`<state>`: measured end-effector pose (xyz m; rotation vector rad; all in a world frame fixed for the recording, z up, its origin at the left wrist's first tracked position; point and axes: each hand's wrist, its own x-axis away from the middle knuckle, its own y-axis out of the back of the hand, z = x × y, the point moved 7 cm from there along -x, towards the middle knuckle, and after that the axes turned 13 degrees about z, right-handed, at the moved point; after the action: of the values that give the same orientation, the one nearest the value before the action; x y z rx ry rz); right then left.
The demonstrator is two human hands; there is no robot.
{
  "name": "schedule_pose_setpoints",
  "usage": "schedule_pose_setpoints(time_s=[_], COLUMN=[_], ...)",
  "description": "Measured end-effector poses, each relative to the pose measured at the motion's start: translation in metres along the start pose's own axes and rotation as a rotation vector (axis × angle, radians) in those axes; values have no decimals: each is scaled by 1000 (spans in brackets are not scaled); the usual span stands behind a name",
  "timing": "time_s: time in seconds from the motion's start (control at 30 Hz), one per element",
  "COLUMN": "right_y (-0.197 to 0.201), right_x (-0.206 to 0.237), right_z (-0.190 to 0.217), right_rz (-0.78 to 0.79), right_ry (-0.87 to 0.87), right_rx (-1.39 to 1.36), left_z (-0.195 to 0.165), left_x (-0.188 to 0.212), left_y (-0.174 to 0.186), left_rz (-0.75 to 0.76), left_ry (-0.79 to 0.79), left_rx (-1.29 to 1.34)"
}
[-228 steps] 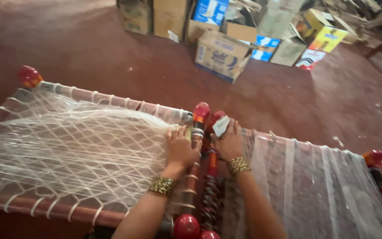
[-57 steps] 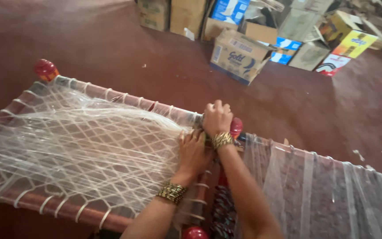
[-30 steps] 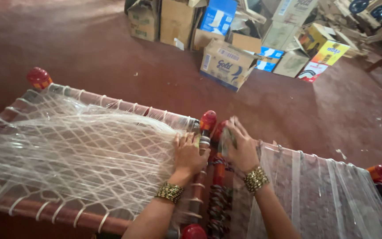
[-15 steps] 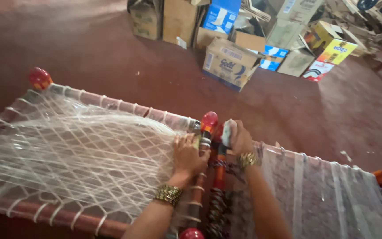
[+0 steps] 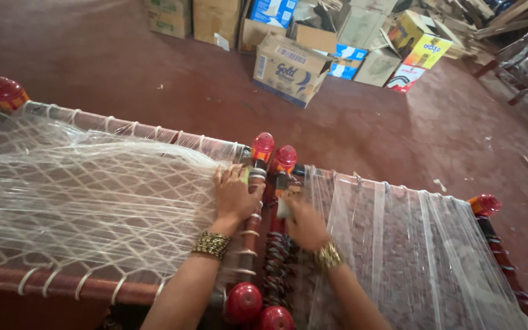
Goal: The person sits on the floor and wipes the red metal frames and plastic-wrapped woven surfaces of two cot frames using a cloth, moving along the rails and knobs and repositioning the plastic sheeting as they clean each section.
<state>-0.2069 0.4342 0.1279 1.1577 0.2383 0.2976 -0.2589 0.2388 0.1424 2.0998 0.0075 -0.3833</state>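
A dark red floor fills the room, and cardboard boxes stand in a heap at the far side. In the head view two woven cot frames lie side by side, both wrapped in clear plastic film. The left cot has white netting; the right cot shows a darker weave under the film. The left hand lies flat, fingers spread, on the end rail of the left cot, near a red knob. The right hand is closed around a small pale object, between the two frames; what the object is I cannot tell. Both wrists wear golden bangles.
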Motion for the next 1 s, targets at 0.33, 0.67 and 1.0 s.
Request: schedule_pose_setpoints(time_s=[0.33,0.67,1.0], right_y=[12,-11,-11], right_x=[50,-8,70], right_z=[-35,41,60], right_rz=[280,125,-115], right_ry=[-114,-57,234], right_rx=[-875,-58,-134], left_z=[1,3,5], left_x=[2,2,0], left_y=[-2,-2,-8], left_rz=[-8,-12,-35], left_ry=[-4,-11,-37], left_rx=[33,20,17])
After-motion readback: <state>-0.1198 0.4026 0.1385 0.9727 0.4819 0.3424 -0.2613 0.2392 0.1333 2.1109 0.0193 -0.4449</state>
